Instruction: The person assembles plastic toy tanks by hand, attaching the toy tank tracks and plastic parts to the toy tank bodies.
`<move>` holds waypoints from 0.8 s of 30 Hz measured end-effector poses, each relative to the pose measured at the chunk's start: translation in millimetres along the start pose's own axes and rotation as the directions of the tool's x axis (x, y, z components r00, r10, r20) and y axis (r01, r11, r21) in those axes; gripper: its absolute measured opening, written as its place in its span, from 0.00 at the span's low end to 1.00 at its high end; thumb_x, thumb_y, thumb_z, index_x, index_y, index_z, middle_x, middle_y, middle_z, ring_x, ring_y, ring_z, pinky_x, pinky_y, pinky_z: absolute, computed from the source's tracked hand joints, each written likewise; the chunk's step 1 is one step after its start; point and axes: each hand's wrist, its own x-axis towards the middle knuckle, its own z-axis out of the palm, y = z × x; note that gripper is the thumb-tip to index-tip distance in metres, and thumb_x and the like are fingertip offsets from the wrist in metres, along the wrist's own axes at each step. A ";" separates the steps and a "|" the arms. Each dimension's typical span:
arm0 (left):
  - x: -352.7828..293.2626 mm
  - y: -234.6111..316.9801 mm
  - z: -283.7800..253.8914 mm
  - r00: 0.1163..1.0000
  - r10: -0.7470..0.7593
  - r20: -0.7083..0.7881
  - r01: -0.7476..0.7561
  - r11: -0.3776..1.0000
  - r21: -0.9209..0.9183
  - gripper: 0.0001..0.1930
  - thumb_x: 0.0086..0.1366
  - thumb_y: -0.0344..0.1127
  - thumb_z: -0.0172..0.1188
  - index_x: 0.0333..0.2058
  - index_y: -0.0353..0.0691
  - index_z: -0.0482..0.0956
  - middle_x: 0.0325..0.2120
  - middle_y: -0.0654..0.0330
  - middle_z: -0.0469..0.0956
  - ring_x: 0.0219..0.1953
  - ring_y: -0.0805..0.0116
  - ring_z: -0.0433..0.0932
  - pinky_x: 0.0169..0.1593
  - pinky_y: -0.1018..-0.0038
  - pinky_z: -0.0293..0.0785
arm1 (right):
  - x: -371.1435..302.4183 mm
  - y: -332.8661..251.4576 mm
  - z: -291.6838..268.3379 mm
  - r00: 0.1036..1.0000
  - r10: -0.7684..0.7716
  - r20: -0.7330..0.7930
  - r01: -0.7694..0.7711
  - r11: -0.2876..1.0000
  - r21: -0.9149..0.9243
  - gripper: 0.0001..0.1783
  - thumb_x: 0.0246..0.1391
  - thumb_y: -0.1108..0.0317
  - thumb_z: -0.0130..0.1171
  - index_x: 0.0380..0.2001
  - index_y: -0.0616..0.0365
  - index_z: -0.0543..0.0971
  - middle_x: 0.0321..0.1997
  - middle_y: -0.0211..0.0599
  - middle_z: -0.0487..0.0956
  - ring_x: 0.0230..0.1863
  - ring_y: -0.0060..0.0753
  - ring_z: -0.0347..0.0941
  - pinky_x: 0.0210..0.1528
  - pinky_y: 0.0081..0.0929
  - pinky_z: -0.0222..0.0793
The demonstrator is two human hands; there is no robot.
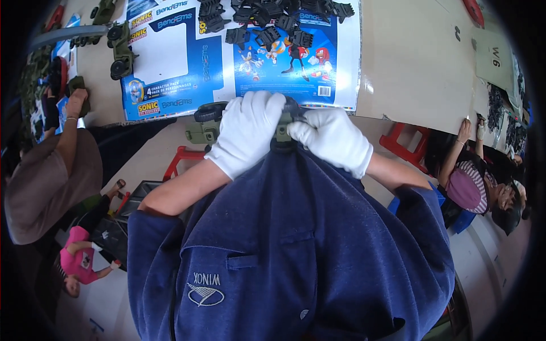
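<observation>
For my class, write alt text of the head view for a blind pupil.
The left hand and right hand, both white-gloved, hold a green toy vehicle at the near edge of a table. Beyond, black plastic parts lie on blue printed card, with another green vehicle to the left. People appear on both sides.

Left hand (248,132), right hand (335,137) on green toy vehicle (282,133)

Two gloved hands (248,131) (336,139); one held toy vehicle (203,134); ten-plus black parts (267,37).
</observation>
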 end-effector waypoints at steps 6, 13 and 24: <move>38.1 -20.1 -13.9 0.968 -0.251 0.027 0.239 0.875 -0.420 0.44 0.40 0.45 0.79 0.55 0.38 0.65 0.45 0.49 0.77 0.47 0.47 0.78 0.49 0.60 0.75 | 27.8 -0.3 -33.4 0.970 0.224 -0.095 -0.168 0.898 0.407 0.23 0.43 0.61 0.75 0.40 0.64 0.83 0.38 0.37 0.81 0.38 0.25 0.77 0.40 0.22 0.72; 116.9 -20.4 54.3 0.999 -0.049 0.019 0.051 0.794 -0.606 0.50 0.49 0.71 0.64 0.57 0.31 0.67 0.57 0.37 0.65 0.56 0.38 0.70 0.62 0.60 0.67 | 51.6 109.6 -15.2 0.964 -0.074 -0.254 0.201 0.829 0.522 0.39 0.43 0.60 0.69 0.59 0.61 0.69 0.55 0.37 0.75 0.56 0.35 0.71 0.58 0.32 0.69; 2.2 -344.6 -52.7 0.199 -0.961 -0.194 0.963 0.154 0.222 0.50 0.43 0.70 0.68 0.56 0.36 0.66 0.54 0.46 0.75 0.55 0.51 0.77 0.56 0.59 0.72 | 67.8 139.8 -111.0 0.599 0.384 -0.703 0.344 0.669 0.659 0.24 0.67 0.55 0.53 0.57 0.61 0.71 0.54 0.42 0.76 0.49 0.32 0.75 0.55 0.33 0.73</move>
